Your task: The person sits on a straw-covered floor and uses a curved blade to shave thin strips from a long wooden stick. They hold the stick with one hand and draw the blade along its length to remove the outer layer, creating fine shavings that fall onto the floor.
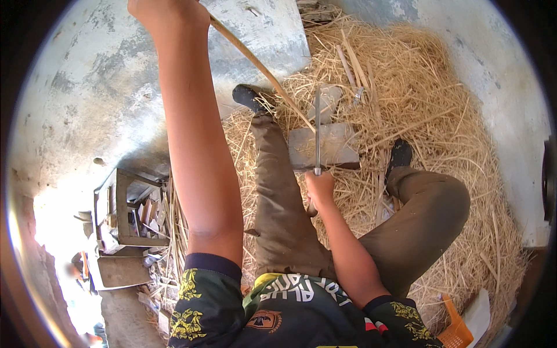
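My raised left hand (174, 13) is closed around the upper part of a long thin wooden stick (255, 60); the frame's top edge cuts off some of its fingers. From there the stick slants down to the right, its lower end by a grey block (339, 148). In my right hand (321, 187) is the handle of a long, narrow-bladed knife (318, 124), pointing away from me. Its blade passes over the block and overlaps the stick's lower end in view; whether they touch I cannot tell. A smaller pale stone (326, 102) lies just beyond the block.
Loose straw (418, 87) covers the floor around my outstretched legs. At the left, a wooden frame (119, 209) holds scraps. Weathered walls (104, 87) stand left and right. An orange plastic piece (455, 327) lies at the lower right.
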{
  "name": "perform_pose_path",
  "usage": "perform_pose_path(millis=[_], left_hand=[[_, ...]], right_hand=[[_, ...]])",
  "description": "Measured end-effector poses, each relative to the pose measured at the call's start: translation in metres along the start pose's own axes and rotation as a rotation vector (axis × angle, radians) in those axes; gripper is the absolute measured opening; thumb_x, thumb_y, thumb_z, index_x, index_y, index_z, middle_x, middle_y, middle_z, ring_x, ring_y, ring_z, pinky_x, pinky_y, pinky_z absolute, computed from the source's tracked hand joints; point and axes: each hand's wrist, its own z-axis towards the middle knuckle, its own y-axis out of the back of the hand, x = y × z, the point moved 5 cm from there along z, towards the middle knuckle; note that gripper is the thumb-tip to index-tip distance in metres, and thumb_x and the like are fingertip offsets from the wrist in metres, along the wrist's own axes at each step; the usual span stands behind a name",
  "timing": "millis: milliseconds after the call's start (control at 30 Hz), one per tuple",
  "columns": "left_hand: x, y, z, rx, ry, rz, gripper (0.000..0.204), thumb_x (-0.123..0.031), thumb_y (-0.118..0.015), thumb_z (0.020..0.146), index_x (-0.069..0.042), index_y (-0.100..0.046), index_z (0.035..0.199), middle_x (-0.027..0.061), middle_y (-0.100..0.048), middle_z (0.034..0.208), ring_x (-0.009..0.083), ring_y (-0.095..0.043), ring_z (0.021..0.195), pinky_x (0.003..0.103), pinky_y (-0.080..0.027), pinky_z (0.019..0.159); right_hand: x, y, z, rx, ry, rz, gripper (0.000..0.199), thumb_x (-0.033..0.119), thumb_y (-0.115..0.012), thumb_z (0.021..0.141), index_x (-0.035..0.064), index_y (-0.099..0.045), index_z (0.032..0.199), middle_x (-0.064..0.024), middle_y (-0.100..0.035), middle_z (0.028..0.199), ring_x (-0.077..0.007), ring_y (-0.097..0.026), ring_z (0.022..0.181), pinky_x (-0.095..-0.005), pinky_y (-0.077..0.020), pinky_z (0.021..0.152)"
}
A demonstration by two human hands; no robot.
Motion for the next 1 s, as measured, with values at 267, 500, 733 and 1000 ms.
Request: perform_pose_path(millis=[267,500,733,1000], left_hand=[[-0.047,-0.046,-0.053,-0.361,-0.441,0.702,0.046,-0.041,-0.047,0.106,-0.003,-0.060,0.084,0.0030,-0.046,0.058,0.0153,-0.043,0.047,0.033,-0.034,0.046],[-0.035,-0.032,-0.046,-0.337,-0.450,0.801,0.054,-0.040,-0.044,0.107,0.003,-0.061,0.079,0.0094,-0.051,0.060,0.0192,-0.048,0.057,0.040,-0.039,0.057],[-0.042,-0.005,-0.031,-0.358,-0.543,0.765,0.054,-0.039,-0.044,0.107,0.005,-0.061,0.081,0.0105,-0.052,0.062,0.0201,-0.047,0.058,0.040,-0.039,0.058],[-0.040,0.010,-0.023,-0.380,-0.585,0.859,0.052,-0.037,-0.043,0.108,0.008,-0.065,0.092,0.0183,-0.058,0.068,0.0299,-0.052,0.063,0.044,-0.042,0.063]], right_hand=[[0.045,0.004,-0.030,0.200,0.182,-0.066,0.034,0.017,-0.062,0.086,0.0027,-0.053,0.056,-0.0070,-0.052,0.049,-0.0185,-0.052,0.042,-0.0376,-0.0416,0.040],[-0.014,0.037,-0.002,0.020,-0.149,-0.120,0.030,0.013,-0.063,0.087,0.0054,-0.047,0.063,-0.0055,-0.049,0.054,-0.0165,-0.049,0.041,-0.0360,-0.0375,0.036],[0.005,0.006,-0.002,0.220,0.120,-0.059,0.027,0.011,-0.062,0.087,0.0024,-0.050,0.065,-0.0072,-0.051,0.054,-0.0181,-0.050,0.041,-0.0374,-0.0421,0.038],[-0.068,0.042,0.017,0.020,-0.243,-0.279,0.017,0.007,-0.063,0.085,-0.0021,-0.055,0.072,-0.0129,-0.055,0.060,-0.0235,-0.057,0.048,-0.0410,-0.0463,0.043]])
